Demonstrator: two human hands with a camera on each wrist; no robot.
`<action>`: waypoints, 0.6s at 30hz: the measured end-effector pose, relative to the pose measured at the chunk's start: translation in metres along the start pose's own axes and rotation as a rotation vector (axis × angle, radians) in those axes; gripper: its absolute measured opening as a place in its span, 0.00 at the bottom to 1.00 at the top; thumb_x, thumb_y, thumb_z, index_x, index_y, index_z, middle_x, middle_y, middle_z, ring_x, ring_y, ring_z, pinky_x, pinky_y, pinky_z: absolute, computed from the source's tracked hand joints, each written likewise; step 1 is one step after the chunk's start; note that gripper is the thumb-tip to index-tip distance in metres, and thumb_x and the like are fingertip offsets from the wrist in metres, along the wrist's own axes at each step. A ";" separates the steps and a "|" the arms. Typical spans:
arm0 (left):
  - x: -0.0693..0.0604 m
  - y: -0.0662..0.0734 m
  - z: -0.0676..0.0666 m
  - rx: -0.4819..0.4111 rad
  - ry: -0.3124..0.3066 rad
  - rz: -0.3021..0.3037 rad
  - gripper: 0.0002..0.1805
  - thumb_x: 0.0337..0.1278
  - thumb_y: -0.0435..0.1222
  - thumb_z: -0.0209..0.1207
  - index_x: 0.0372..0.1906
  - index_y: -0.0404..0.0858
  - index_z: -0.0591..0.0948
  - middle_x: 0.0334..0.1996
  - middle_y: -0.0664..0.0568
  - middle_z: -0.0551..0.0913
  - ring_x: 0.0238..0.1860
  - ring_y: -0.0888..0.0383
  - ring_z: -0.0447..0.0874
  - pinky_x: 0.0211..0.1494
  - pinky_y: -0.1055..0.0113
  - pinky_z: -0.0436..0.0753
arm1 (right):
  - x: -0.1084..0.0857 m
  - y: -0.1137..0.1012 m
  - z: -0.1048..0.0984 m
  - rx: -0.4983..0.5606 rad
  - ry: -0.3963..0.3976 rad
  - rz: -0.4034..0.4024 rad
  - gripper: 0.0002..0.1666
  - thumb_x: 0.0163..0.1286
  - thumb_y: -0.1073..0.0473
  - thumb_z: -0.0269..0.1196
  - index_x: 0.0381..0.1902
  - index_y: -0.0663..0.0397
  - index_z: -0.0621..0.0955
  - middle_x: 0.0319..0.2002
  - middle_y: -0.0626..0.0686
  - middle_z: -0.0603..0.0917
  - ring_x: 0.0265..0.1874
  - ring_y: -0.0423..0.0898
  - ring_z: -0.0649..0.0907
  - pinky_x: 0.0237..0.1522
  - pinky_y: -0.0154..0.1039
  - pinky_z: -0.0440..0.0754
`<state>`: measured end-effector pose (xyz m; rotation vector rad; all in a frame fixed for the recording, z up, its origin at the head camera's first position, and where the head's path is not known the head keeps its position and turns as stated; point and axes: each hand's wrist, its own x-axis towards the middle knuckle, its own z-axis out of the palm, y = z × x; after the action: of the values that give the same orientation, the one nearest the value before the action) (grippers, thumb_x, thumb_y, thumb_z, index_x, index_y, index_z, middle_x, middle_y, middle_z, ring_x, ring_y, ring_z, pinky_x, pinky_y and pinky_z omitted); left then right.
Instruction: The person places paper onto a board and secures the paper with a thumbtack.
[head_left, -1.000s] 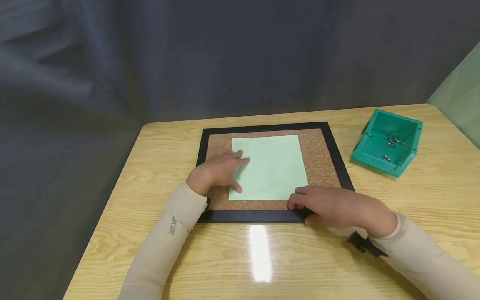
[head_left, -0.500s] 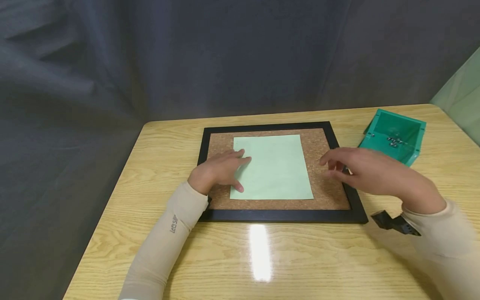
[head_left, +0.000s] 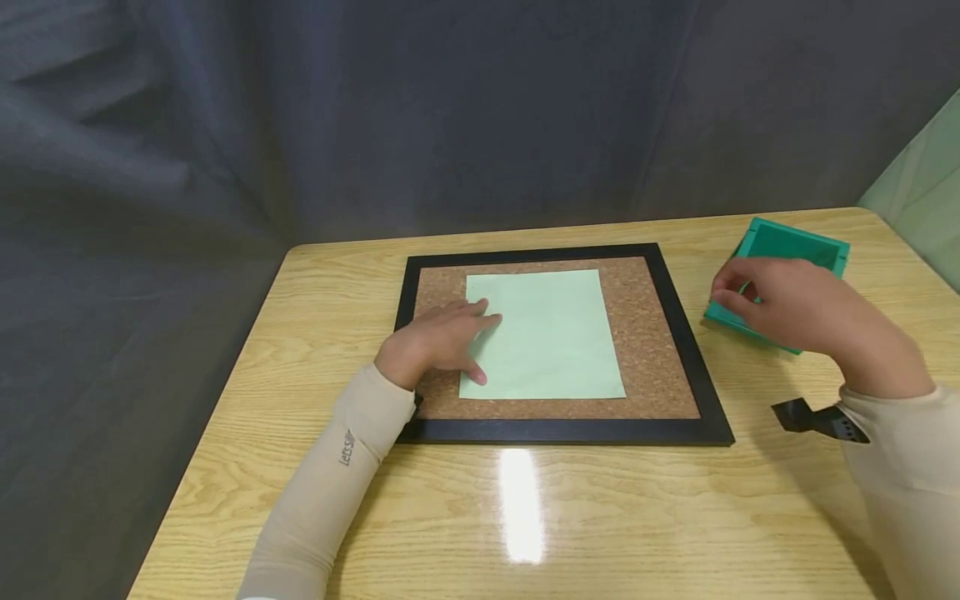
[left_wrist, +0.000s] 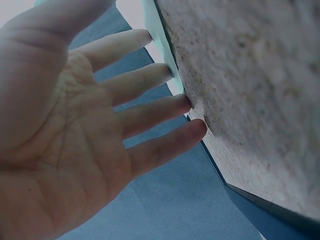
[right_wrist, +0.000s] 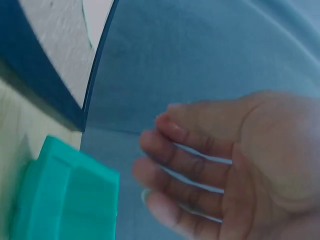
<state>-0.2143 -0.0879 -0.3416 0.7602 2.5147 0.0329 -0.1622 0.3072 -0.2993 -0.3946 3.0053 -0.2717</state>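
Observation:
A pale green paper sheet point(head_left: 551, 333) lies on a cork board point(head_left: 652, 342) with a black frame. My left hand point(head_left: 442, 337) rests its spread fingertips on the sheet's left part; the left wrist view shows the same hand point(left_wrist: 75, 125) palm-on, fingers nearly straight. Over the front left of a green box point(head_left: 787, 242) hangs my right hand point(head_left: 810, 308), fingers loosely bent. In the right wrist view the thumb and index tips of that hand point(right_wrist: 220, 155) meet, with nothing visible between them, beside the green box point(right_wrist: 90, 200). The hand hides much of the box's inside.
The wooden table point(head_left: 450, 508) extends in front of the board and to both sides. A dark cloth point(head_left: 480, 117) hangs behind the table and down its left side. Pale green material point(head_left: 918, 192) stands at the far right.
My right hand has left the sheet's lower right corner and moved right and back to the green box. The left hand has stayed on the sheet.

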 end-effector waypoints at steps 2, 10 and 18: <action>0.000 0.000 0.000 -0.001 -0.001 0.000 0.55 0.50 0.54 0.70 0.80 0.54 0.53 0.82 0.52 0.43 0.82 0.46 0.43 0.81 0.45 0.50 | 0.001 0.006 0.000 -0.003 -0.012 0.025 0.10 0.76 0.57 0.57 0.46 0.57 0.81 0.41 0.58 0.86 0.37 0.53 0.84 0.35 0.50 0.79; 0.001 -0.001 0.002 0.002 -0.002 0.005 0.54 0.50 0.55 0.69 0.80 0.54 0.53 0.82 0.52 0.44 0.82 0.46 0.42 0.81 0.44 0.50 | 0.004 0.031 0.008 -0.020 -0.090 0.138 0.21 0.71 0.72 0.49 0.58 0.74 0.76 0.54 0.75 0.79 0.51 0.72 0.78 0.50 0.67 0.77; 0.001 -0.002 0.003 -0.004 -0.001 0.011 0.54 0.51 0.55 0.69 0.80 0.54 0.52 0.82 0.52 0.43 0.82 0.46 0.42 0.81 0.46 0.50 | 0.011 0.053 0.026 -0.105 -0.195 0.130 0.23 0.70 0.75 0.45 0.60 0.76 0.74 0.60 0.81 0.70 0.61 0.81 0.66 0.58 0.72 0.69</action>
<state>-0.2142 -0.0892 -0.3444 0.7721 2.5087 0.0413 -0.1829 0.3506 -0.3357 -0.2189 2.8446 -0.0604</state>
